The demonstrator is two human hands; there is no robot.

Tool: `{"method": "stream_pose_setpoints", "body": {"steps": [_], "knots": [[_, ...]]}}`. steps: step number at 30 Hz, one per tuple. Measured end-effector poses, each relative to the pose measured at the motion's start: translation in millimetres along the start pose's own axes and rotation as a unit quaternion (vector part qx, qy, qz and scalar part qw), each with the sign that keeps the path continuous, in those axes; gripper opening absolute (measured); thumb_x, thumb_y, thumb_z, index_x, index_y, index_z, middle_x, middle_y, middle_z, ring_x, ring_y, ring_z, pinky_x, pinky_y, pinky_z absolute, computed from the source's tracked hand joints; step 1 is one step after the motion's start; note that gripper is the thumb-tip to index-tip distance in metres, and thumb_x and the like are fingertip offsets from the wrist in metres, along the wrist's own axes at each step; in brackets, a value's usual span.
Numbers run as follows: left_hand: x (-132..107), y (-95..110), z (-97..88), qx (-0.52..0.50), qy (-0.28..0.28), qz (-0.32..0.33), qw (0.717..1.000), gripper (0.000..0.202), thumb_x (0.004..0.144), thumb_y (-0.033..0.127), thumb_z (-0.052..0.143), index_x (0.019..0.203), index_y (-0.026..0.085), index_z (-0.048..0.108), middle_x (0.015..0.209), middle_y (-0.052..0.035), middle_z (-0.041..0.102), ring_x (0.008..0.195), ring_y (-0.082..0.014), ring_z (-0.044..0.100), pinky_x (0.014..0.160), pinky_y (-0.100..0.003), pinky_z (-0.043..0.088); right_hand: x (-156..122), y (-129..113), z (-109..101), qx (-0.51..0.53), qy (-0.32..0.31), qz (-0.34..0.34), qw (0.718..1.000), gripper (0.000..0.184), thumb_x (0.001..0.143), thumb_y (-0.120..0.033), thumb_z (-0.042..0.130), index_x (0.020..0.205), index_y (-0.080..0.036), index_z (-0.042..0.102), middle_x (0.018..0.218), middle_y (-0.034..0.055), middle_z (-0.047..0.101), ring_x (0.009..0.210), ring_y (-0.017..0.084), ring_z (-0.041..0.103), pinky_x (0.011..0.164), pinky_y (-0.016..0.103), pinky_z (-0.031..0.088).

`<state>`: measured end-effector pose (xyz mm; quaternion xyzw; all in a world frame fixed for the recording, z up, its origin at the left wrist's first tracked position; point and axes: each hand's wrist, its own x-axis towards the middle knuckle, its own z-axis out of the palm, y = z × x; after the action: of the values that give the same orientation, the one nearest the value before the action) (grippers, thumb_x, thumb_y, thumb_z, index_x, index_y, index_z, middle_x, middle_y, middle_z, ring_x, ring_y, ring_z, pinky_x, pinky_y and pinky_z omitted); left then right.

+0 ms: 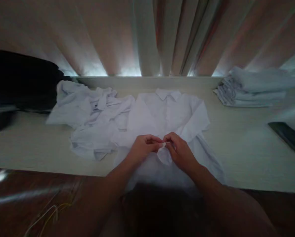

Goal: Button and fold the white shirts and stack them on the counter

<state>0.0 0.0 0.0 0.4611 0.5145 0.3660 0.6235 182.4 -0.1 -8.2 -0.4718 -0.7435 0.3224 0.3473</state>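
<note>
A white long-sleeved shirt lies spread on the pale table, its collar toward the curtain and its lower part hanging toward me. Over its middle front, my left hand and my right hand meet fingertip to fingertip. Both pinch a small bunched piece of the white cloth, and a loose fold of it droops between them. Whether a button sits inside the pinch is hidden by the fingers. One sleeve lies folded across the shirt's right side.
Crumpled white shirts are heaped on the left, touching the spread shirt. A black bag stands behind them. Folded white clothes are stacked at the back right, and a dark phone lies nearer. Curtains hang along the table's far edge.
</note>
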Motion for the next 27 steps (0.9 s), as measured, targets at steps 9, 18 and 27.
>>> {"method": "stream_pose_setpoints", "body": {"steps": [9, 18, 27], "knots": [[4.5, 3.4, 1.3, -0.019, -0.022, -0.014, 0.999, 0.014, 0.078, 0.023, 0.076, 0.085, 0.012, 0.076, 0.071, -0.0024, 0.071, 0.063, -0.0095, 0.061, 0.063, -0.020, 0.049, -3.8, -2.1, 3.0, -0.017, -0.007, 0.019, 1.000, 0.010, 0.090, -0.014, 0.043, 0.091, -0.021, 0.051, 0.090, 0.0050, 0.058, 0.083, 0.020, 0.053, 0.077, 0.035, 0.041], [9.1, -7.1, -1.5, -0.085, -0.087, -0.063, 0.991, 0.017, 0.078, 0.029, 0.075, 0.086, 0.014, 0.071, 0.075, -0.0015, 0.069, 0.066, -0.0113, 0.064, 0.060, -0.022, 0.051, -4.1, -6.1, -0.9, 0.026, -0.031, 0.013, 0.999, 0.010, 0.090, -0.013, 0.043, 0.090, -0.021, 0.050, 0.088, 0.0030, 0.056, 0.081, 0.019, 0.053, 0.075, 0.033, 0.040], [6.8, -2.9, -4.7, -0.081, -0.095, -0.075, 0.989, 0.017, 0.076, 0.028, 0.075, 0.075, 0.014, 0.065, 0.065, 0.0005, 0.063, 0.057, -0.0111, 0.060, 0.047, -0.020, 0.048, -5.2, -9.4, -1.2, 0.021, -0.054, 0.003, 0.998, 0.011, 0.091, -0.013, 0.044, 0.090, -0.021, 0.051, 0.088, 0.0027, 0.057, 0.082, 0.018, 0.053, 0.075, 0.032, 0.039]]}}
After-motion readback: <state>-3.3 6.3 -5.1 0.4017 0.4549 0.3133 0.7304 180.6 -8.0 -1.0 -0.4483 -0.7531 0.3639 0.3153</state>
